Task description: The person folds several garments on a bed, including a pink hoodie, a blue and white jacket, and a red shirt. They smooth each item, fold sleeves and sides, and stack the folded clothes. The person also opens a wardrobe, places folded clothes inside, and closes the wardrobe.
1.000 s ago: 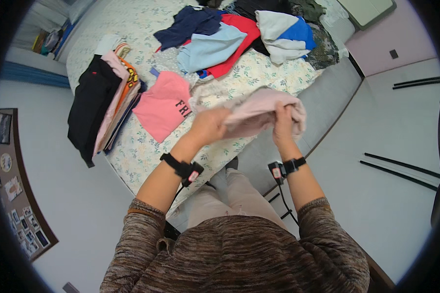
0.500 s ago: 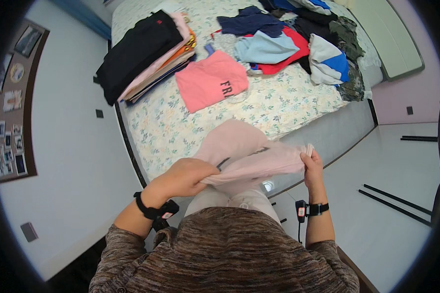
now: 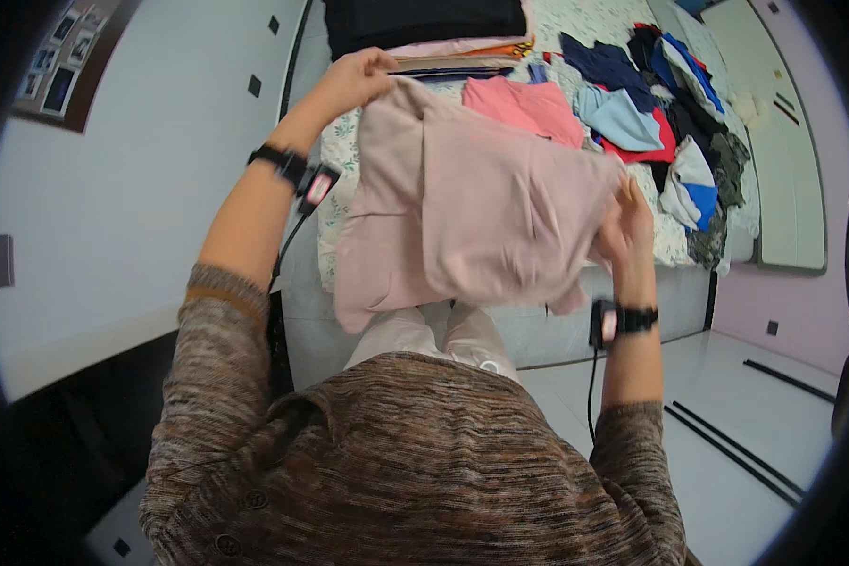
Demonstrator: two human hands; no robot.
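A pale pink shirt (image 3: 509, 208) hangs spread out between my two hands, over the bed's near edge and in front of my legs. Its upper left corner is pinched in my left hand (image 3: 357, 80), which is raised beside the stack of folded clothes. My right hand (image 3: 627, 222) is closed on the shirt's right edge, with part of the fingers behind the cloth. The left part of the shirt is folded over and hangs lower. Just beyond it lies a coral pink shirt (image 3: 528, 106), partly covered from view.
The folded stack, with a black garment (image 3: 424, 24) on top, sits at the far left of the flowered bed (image 3: 335, 241). A loose heap holds a light blue garment (image 3: 623, 121) and a white and blue one (image 3: 689, 184). A wall (image 3: 179, 141) stands at left.
Both hands have risen and moved farther over the bed, the left one most. The pale pink shirt has gone from bunched near my lap to spread out. The view has shifted.
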